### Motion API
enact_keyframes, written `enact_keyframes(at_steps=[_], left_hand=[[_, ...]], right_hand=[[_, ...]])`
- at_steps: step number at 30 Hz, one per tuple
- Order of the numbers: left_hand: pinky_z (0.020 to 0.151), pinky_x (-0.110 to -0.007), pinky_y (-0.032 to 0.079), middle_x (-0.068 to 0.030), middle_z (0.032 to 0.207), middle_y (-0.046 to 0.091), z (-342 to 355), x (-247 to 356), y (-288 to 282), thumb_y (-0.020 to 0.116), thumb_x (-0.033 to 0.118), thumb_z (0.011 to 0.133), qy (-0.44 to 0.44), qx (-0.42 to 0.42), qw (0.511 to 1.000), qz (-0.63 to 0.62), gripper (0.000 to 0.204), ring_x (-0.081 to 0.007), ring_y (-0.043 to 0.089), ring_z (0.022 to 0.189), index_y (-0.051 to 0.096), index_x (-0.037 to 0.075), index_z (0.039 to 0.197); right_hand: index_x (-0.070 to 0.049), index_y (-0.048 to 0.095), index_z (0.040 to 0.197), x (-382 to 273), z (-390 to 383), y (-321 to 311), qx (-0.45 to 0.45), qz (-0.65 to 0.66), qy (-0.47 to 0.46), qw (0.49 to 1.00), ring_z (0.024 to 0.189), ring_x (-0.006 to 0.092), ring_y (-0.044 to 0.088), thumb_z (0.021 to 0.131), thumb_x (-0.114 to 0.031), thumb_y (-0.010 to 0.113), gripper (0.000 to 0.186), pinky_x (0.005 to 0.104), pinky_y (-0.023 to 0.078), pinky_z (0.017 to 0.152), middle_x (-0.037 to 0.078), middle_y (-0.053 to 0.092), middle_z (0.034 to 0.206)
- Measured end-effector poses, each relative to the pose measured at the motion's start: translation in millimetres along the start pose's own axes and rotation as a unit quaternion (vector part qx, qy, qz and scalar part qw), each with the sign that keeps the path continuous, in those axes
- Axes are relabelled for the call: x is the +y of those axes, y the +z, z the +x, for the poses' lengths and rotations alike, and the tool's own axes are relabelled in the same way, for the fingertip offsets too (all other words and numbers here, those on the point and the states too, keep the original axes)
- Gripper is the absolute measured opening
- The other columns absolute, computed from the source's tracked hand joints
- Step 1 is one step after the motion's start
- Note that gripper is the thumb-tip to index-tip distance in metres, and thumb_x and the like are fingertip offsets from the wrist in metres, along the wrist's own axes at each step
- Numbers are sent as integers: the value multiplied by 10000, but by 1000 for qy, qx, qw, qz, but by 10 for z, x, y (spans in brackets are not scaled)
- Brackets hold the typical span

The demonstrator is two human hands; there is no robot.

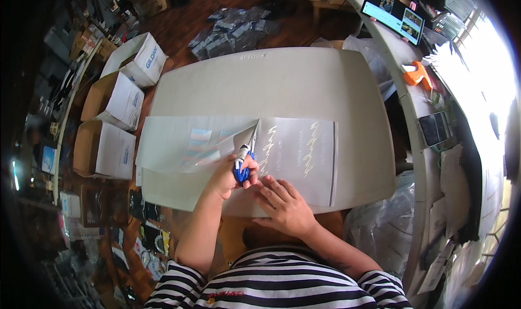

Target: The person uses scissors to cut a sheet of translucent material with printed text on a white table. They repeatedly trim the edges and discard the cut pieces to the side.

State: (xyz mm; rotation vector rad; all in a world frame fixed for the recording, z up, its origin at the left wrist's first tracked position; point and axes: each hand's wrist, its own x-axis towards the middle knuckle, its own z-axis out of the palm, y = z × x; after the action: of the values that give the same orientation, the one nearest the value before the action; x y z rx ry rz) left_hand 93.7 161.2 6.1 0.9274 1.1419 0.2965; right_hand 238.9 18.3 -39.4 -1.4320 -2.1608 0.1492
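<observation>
A pair of scissors with blue handles (pixel 239 175) is gripped in my left hand (pixel 223 180), blades pointing away from me. Something white is wrapped around the scissors near the pivot. The blades stand at a raised edge of a long translucent sheet (pixel 168 141) lying across the table. To their right, the sheet's flat part (pixel 293 146) carries gold script and pale lettering, with a dark strip along its right edge. My right hand (pixel 285 206) rests open at the sheet's near edge, its fingertips close to my left hand.
The pale table (pixel 304 81) extends beyond the sheet. Open cardboard boxes (pixel 116 151) stand along its left side. On the right-hand counter are an orange glue gun (pixel 417 75), a phone (pixel 434 129) and a lit tablet (pixel 393 16). Plastic-wrapped packs (pixel 233 32) lie on the floor beyond.
</observation>
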Motion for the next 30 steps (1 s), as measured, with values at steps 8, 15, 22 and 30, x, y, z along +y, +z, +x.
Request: enact_keyframes(at_steps=[8, 15, 22, 30], left_hand=[[452, -225, 422, -76, 665, 625, 76, -111, 132, 651, 250, 838, 6, -31, 999, -28, 206, -123, 541, 494, 621, 46, 836], [461, -217, 439, -82, 674, 644, 177, -156, 410, 681, 278, 828, 2, -85, 994, -68, 247, -125, 568, 499, 646, 34, 836], [419, -196, 405, -89, 680, 645, -103, -54, 715, 652, 284, 836, 20, -189, 977, -99, 265, -119, 565, 502, 615, 27, 885], [463, -239, 461, -141, 708, 649, -1084, 133, 470, 662, 200, 814, 112, -315, 938, -92, 248, -157, 586, 538, 595, -28, 884]], right_hand=[[-90, 690, 1109, -18, -168, -110, 42, 15, 32, 999, 1279, 277, 529, 841, -381, 723, 397, 444, 442, 1023, 85, 601, 1314], [-102, 713, 1027, 126, -309, -375, 63, 24, 39, 997, 1188, 243, 603, 816, -247, 752, 259, 417, 487, 966, 38, 697, 1142], [-81, 692, 920, 286, -405, -439, 68, 93, 90, 989, 1101, 241, 630, 826, -216, 727, 168, 403, 506, 921, 69, 704, 1010], [-115, 570, 1310, 684, 1192, 203, 128, 19, -5, 992, 1308, 350, 464, 849, -362, 694, 537, 448, 388, 1078, 142, 553, 1366]])
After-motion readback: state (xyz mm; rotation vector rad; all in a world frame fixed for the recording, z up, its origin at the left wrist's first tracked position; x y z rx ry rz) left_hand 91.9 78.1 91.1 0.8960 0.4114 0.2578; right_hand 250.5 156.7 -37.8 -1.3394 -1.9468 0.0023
